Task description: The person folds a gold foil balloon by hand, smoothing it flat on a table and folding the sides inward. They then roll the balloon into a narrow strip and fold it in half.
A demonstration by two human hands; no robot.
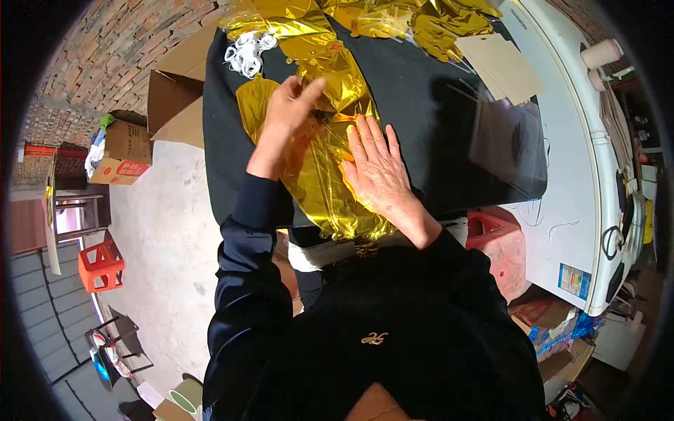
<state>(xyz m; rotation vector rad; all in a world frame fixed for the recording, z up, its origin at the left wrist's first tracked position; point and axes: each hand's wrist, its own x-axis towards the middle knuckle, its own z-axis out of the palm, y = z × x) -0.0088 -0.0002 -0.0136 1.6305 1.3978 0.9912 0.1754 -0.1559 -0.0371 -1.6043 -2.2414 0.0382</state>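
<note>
Pinching gold foil balloon (319, 196) in left hand (288, 116) grip, pressing with flat open right hand (379, 175); seemingly mid-smoothing, foil heap (428, 24) waiting.

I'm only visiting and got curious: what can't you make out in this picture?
Head view:
Whether the left hand grips the foil: its own fingers hide that.
Foil under the flat right hand: covered by the palm.
Foil's near edge: hidden by the person's dark top.
Far foil pile: cut off by the top edge.
Box print: too small.
</note>
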